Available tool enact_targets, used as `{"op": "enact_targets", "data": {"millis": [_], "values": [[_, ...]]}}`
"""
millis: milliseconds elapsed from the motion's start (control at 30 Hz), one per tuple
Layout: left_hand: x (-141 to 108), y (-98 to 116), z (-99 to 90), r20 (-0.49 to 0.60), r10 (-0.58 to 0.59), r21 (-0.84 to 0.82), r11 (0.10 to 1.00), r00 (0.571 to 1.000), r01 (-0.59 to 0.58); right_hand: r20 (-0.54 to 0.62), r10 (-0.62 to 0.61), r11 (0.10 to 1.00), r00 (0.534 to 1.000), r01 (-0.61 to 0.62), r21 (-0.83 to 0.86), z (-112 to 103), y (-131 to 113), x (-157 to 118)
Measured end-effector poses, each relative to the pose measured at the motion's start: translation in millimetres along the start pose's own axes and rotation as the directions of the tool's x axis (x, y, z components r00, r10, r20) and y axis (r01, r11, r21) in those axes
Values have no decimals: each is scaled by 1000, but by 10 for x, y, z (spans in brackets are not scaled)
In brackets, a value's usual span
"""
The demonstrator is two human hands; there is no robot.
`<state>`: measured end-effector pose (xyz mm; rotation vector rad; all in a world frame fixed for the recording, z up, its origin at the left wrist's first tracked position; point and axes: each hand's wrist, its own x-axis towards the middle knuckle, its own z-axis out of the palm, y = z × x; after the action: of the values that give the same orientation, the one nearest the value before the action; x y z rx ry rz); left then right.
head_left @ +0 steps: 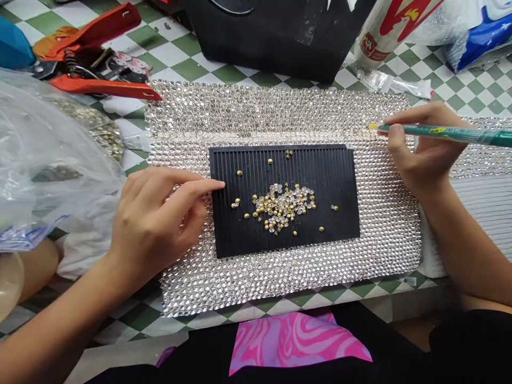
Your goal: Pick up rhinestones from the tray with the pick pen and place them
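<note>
A black ribbed tray (240,234) lies on a silvery rhinestone sheet (192,288). Small clear and gold-backed stones (282,205) are heaped near the tray's middle, with a few scattered around. My left hand (160,213) rests over the sheet, its index fingertip at the tray's left edge; its fingers are partly spread and hold nothing. My right hand (428,144) pinches a green pen (452,132) between thumb and fingers. The pen's yellowish tip is over the sheet, up and right of the tray.
Red-handled pliers (104,88) lie at the upper left, above a clear plastic bag (52,144). A black box (272,37) stands at the back, beside a white and red bottle (384,37). Bubble-wrapped blue packaging (484,40) is at the upper right.
</note>
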<state>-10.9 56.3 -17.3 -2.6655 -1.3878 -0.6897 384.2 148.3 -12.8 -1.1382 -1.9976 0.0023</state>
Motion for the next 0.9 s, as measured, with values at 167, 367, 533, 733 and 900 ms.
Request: {"op": "enact_targets", "data": {"millis": [167, 367, 533, 733, 900], "values": [[12, 3, -12, 2, -2, 10, 1000, 1000, 2, 58, 40, 999, 998, -38, -27, 3, -35, -6], [2, -8, -20, -2, 13, 31, 999, 1000, -13, 50, 32, 998, 998, -29, -59, -14, -42, 4], [18, 7, -7, -10, 29, 20, 999, 1000, -28, -11, 62, 994, 998, -61, 93, -69, -359, 16], [19, 3, -11, -6, 19, 26, 999, 1000, -19, 349, -16, 923, 937, -120, 365, -59, -880, -89], [10, 10, -17, 8, 12, 14, 1000, 1000, -12, 405, -96, 938, 909, -54, 343, 11, -945, -89]]}}
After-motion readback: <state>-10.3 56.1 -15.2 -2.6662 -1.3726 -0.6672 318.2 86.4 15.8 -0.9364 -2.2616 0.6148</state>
